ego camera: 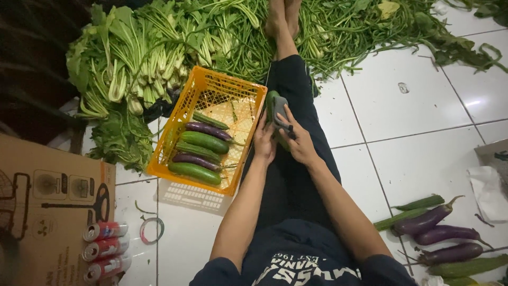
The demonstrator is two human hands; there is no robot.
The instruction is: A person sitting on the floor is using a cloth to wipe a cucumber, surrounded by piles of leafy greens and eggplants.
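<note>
I sit on a white tiled floor with my legs stretched out. My left hand (263, 141) steadies a green cucumber (272, 101) over my lap. My right hand (298, 139) grips a dark grey tool (281, 113) pressed against that cucumber. Just left of my hands stands an orange plastic crate (211, 87) holding several cucumbers and purple eggplants (207, 130) laid side by side.
Heaps of leafy greens (132, 63) and long beans (338, 26) lie beyond my feet. More eggplants and cucumbers (439, 233) rest on the floor at right. A cardboard box (47, 201), three cans (106, 249) and a tape roll (152, 230) sit at left.
</note>
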